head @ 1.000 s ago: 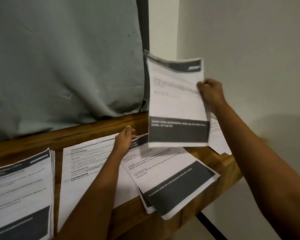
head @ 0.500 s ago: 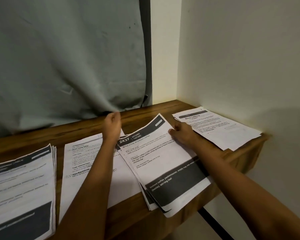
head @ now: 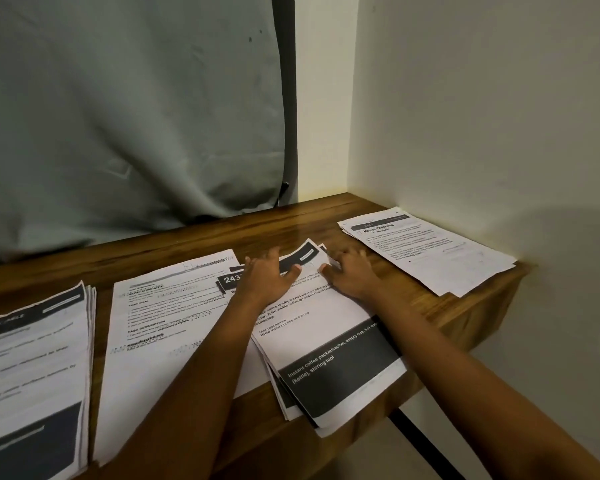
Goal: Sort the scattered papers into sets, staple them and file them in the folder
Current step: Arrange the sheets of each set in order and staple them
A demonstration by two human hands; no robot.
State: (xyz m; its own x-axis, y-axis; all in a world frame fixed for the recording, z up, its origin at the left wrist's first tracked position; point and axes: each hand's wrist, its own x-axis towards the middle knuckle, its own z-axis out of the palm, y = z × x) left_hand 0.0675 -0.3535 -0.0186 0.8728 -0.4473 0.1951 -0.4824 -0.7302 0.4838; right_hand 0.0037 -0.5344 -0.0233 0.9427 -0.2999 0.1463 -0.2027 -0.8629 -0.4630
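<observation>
Wood-topped desk fills the room's corner on my feed, set against a pale wall on the right, with a grey cloth hanging behind it. I see both hands down on the pile of papers that lies askew near the middle of the desk, its lower end jutting over the front edge. The left hand lies flat, fingers straight and spread across the black header band of the uppermost sheet, thumb pointing right. The right hand rests just beside it at the sheet's top right corner, fingers fanned out and loosely bent. Their tips are partly on paper and partly over wood, and I cannot tell whether any of them hooks the paper's edge. The hands are close but apart, and neither grips anything.

The top sheet is about brewing instant coffee and has a broad black band near its bottom. Left of this pile, partly under it, lies a mostly white printed sheet. Further left, at the frame's edge, sits a thicker stack with dark bands at top and bottom. To the right, apart from the hands, a thin set headed "Mirror Cleaning" lies next to the wall. A dark bar runs beneath the desk.
</observation>
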